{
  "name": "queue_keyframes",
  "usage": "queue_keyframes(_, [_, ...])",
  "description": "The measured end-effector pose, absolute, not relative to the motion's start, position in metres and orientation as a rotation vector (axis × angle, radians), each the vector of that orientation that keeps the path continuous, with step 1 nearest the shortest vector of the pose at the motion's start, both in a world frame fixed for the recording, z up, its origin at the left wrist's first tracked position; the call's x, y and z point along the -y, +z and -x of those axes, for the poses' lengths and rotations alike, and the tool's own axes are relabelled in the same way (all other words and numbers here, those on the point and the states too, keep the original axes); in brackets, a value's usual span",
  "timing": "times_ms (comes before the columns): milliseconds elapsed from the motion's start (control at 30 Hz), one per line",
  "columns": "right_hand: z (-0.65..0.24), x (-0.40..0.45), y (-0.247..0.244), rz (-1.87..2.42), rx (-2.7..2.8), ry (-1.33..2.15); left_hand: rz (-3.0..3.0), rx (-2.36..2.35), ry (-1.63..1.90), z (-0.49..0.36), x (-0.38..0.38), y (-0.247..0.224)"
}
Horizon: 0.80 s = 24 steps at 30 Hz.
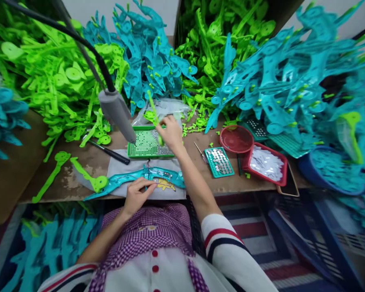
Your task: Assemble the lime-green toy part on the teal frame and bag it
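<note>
My white shirt (136,269) is nearest, well on my side of the green tray (152,156). Just on my side of that tray, a blue shell (135,175) lies on a cloth (117,165). My left hand (139,194) is at the shell, thumb and forefinger nearly together; I can't tell if they pinch anything. My right hand (171,132), at the tray's right end, appears clamped on a green lever (153,117). I judge this a parts-fetching step; the next move calls for a steady shell.
</note>
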State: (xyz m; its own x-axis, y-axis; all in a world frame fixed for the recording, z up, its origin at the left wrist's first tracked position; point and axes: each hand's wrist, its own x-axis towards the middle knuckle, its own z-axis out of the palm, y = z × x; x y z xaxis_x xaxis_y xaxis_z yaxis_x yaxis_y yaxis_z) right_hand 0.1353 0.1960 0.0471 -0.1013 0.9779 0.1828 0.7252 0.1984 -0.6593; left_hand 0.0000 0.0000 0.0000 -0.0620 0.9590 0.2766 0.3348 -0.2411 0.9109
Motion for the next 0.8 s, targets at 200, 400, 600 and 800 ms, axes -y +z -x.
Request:
queue_keyframes(200, [-0.242, -0.111, 0.024, 1.372, 1.131, 1.044, -1.694, -1.318, 1.398, -0.012, -0.007, 0.002])
queue_keyframes(400, [-0.264, -0.059, -0.026, 1.593, 0.787, 1.067, -1.907, -1.257, 1.695, -0.011, -0.018, 0.027])
queue_keyframes(600, [-0.262, -0.064, -0.049, 1.618, 0.921, 1.055, -1.344, -1.415, 2.334, 0.042, -0.029, 0.046])
queue_keyframes(800, [-0.256, -0.081, -0.061, 1.700, 1.094, 0.961, -1.791, -1.503, 1.628, 0.010, -0.030, 0.026])
